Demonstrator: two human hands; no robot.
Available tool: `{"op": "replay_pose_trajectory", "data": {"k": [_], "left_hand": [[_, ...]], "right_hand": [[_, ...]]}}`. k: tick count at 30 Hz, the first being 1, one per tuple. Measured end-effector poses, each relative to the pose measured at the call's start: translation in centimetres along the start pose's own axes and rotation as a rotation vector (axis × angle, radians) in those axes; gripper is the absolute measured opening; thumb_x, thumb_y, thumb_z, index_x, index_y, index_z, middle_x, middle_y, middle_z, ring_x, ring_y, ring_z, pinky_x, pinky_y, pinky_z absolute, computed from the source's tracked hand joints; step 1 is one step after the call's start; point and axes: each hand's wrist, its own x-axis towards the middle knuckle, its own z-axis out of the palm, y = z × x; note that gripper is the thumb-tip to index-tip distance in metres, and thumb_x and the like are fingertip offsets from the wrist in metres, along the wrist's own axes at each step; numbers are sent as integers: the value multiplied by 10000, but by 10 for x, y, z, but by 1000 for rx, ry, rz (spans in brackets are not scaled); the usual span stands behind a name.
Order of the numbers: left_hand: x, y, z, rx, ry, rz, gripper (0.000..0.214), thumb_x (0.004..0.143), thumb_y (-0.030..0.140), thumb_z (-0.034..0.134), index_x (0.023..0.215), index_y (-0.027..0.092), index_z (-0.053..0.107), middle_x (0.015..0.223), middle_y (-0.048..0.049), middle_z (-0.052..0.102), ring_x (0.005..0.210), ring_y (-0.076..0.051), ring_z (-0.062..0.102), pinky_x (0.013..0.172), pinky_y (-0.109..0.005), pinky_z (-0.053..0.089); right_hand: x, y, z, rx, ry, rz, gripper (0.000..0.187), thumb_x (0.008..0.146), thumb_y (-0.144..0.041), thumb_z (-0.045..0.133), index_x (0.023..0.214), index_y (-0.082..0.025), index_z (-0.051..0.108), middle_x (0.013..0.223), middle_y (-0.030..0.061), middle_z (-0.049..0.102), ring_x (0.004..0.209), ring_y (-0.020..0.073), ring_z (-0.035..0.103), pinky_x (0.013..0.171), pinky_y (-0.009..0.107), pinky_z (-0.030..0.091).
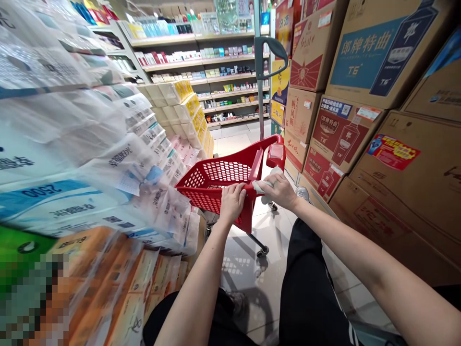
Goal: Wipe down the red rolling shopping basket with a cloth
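Observation:
A red plastic shopping cart (201, 194) with perforated sides stands in front of me, turned at an angle in the aisle. My left hand (233, 199) is closed over its near rim, fingers curled on the red edge. In my right hand (281, 189) is a pale, crumpled cloth (262, 186), pressed against the red bar of the cart. The cloth lies partly under my fingers. A tall grey pole with a loop-shaped dark handle (275, 56) rises behind the cart; its lower end is hidden by the cart.
Plastic-wrapped paper packs (118, 158) are stacked high on the left, with orange packs (108, 278) below. Cardboard boxes (396, 178) form a wall on the right. Shelves (201, 62) of small goods stand at the back. White floor tiles (248, 283) run between my legs.

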Motion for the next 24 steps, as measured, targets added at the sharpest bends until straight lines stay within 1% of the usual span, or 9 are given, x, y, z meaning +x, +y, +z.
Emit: {"op": "replay_pose_trajectory", "data": {"k": [4, 6, 9, 11, 13, 16, 18, 20, 24], "left_hand": [[4, 6, 5, -39, -3, 24, 357, 927, 358, 279, 1190, 250, 495, 1165, -54, 532, 1083, -198, 428, 989, -361, 294], [6, 9, 8, -53, 0, 25, 356, 926, 366, 284, 1186, 250, 497, 1146, -52, 538, 1071, -197, 431, 983, -356, 302], [8, 12, 10, -53, 0, 17, 354, 922, 377, 292, 1177, 252, 504, 1116, -55, 543, 1049, -201, 439, 968, -363, 312], [9, 13, 11, -51, 2, 19, 352, 921, 383, 296, 1169, 252, 508, 1107, -56, 544, 1039, -202, 441, 963, -365, 313], [9, 14, 11, -54, 9, 19, 349, 921, 385, 295, 1160, 252, 512, 1098, -54, 546, 1033, -201, 440, 966, -365, 308], [10, 15, 14, -65, 19, 13, 349, 922, 386, 290, 1152, 251, 515, 1090, -53, 546, 1027, -200, 438, 973, -369, 298], [11, 17, 16, -73, 23, 7, 351, 923, 388, 286, 1156, 253, 512, 1088, -53, 544, 1026, -202, 436, 972, -375, 293], [12, 20, 19, -77, 22, -3, 355, 923, 389, 282, 1164, 257, 507, 1085, -52, 543, 1025, -204, 434, 971, -382, 289], [14, 29, 24, -83, -8, 8, 363, 925, 386, 278, 1195, 271, 491, 1105, -47, 538, 1036, -202, 432, 983, -387, 274]], "right_hand": [[11, 8, -3, 58, 91, 197, 289, 909, -295, 363, 1000, -167, 605, 899, 99, 598, 918, 221, 515, 875, 385, 372], [10, 6, -2, 93, 159, 299, 287, 910, -309, 357, 982, -165, 595, 911, 100, 601, 943, 225, 517, 900, 396, 373], [-2, -5, 1, 114, 234, 360, 260, 903, -288, 370, 1030, -197, 577, 1017, 95, 581, 1057, 238, 482, 978, 459, 332], [-12, -16, 3, 102, 271, 375, 269, 897, -268, 382, 1100, -224, 553, 1184, 98, 510, 1201, 257, 388, 1026, 514, 276], [-20, -25, 4, 88, 290, 419, 311, 893, -271, 393, 1179, -240, 510, 1346, 96, 370, 1313, 274, 241, 1042, 534, 254], [-23, -32, 5, 99, 296, 560, 445, 888, -355, 407, 1310, -214, 385, 1454, 132, 170, 1358, 290, 128, 1003, 487, 332], [-21, -32, 6, 123, 289, 665, 573, 881, -426, 399, 1379, -177, 262, 1458, 184, 134, 1349, 295, 172, 938, 441, 398], [-16, -27, 7, 160, 291, 754, 630, 885, -465, 365, 1404, -155, 185, 1426, 220, 221, 1308, 287, 284, 879, 408, 432], [-5, -4, 6, 250, 329, 958, 562, 917, -461, 232, 1364, -124, 275, 1232, 207, 507, 1095, 259, 525, 825, 375, 432]]}}
